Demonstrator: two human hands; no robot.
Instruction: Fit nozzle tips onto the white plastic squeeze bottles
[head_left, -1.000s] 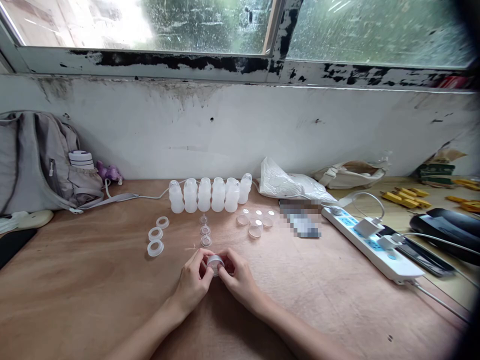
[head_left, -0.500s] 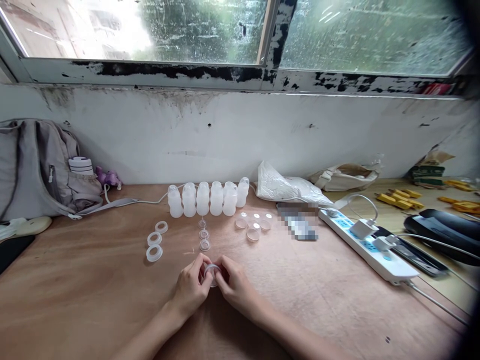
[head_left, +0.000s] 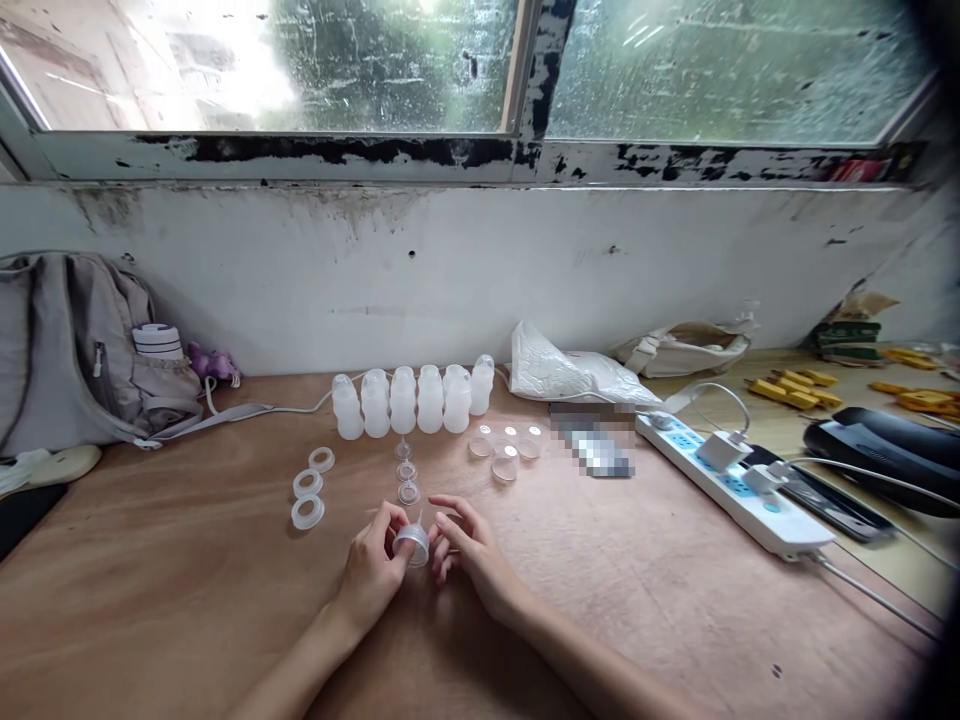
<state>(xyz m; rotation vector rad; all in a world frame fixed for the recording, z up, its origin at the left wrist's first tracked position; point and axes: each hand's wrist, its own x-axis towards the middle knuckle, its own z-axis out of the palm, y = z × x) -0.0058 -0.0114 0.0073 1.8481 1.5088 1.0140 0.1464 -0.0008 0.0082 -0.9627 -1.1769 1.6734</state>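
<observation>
Just in front of me, my left hand (head_left: 377, 553) pinches a translucent bottle collar ring (head_left: 412, 547) between thumb and fingers. A thin, pointed clear tip rises from behind the ring. My right hand (head_left: 466, 550) is close by on the right, its fingers apart and holding nothing. Beyond the hands lies a column of small clear nipple-shaped pieces (head_left: 408, 492). To the left, several loose collar rings (head_left: 307, 512) form another column. Several clear round caps (head_left: 505, 464) sit to the right. At the back, frosted bottles (head_left: 403, 405) stand upright in a row.
A grey backpack (head_left: 71, 340) leans at the far left. Behind the caps rests a white plastic package (head_left: 570, 375). On the right, a power strip (head_left: 742, 490) with plugged chargers runs diagonally, next to a blurred-out flat item (head_left: 600, 455). Yellow blocks (head_left: 795, 389) lie farther right.
My right hand has come off the collar ring, and its fingers have spread. My left hand still grips the ring, which has shifted slightly left and tilted so its opening faces me.
</observation>
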